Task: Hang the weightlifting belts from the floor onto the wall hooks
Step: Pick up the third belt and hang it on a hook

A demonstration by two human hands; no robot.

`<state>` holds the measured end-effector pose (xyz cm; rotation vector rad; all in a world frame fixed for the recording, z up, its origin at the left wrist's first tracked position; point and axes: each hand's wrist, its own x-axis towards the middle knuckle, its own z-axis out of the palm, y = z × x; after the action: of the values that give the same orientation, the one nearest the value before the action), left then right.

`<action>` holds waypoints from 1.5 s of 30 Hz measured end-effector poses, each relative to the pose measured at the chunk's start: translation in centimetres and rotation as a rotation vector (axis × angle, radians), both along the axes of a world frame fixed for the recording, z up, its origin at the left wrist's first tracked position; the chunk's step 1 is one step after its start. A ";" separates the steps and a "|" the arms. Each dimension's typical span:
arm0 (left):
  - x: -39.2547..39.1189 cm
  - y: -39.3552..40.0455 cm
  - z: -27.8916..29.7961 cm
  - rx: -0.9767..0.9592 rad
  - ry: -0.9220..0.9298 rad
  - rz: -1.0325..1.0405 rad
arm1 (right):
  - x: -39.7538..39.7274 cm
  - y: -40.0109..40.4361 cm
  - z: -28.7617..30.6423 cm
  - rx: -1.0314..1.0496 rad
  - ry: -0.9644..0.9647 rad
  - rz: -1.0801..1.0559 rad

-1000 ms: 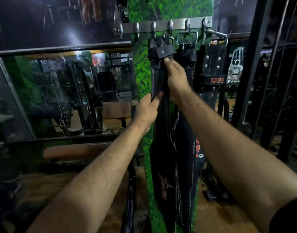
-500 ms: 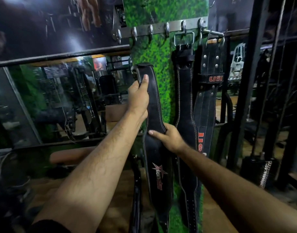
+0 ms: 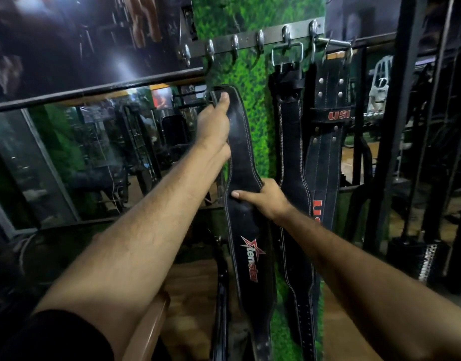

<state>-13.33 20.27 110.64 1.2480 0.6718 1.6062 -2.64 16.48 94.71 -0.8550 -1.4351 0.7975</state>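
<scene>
Leather belt (image 3: 246,212) handles stiff, heavy: your left hand (image 3: 215,121) grips its 12 o'clock end, right hand (image 3: 269,201) clamps mid-length.

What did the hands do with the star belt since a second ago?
The star belt came off the hook rail and moved down and left. The left hand climbed to grip its top end; the right hand dropped to pinch its middle. The plain belt and USI belt stayed hanging.
</scene>
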 end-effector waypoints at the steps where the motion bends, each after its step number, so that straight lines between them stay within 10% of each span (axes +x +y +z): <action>1: 0.0 0.3 -0.6 -0.018 0.008 0.018 | 0.3 0.1 -1.1 -0.035 -0.020 0.005; 8: -0.4 -0.3 -2.4 -0.003 0.008 -0.031 | 3.2 -1.0 -2.4 -0.413 -0.295 0.155; 14: -0.2 -1.6 -3.7 0.044 0.031 -0.058 | 3.6 -2.1 4.5 -0.254 0.168 -0.023; 28: -0.8 -3.3 -6.7 0.203 0.520 -0.154 | 4.4 -2.9 14.2 -0.196 0.323 0.017; 45: 4.1 1.3 1.2 0.089 0.182 0.001 | 5.4 -1.5 16.6 -0.034 -0.028 -0.256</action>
<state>-9.23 21.59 111.86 1.4720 0.7201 1.5491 2.81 14.99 111.35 -1.0548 -1.3068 0.6193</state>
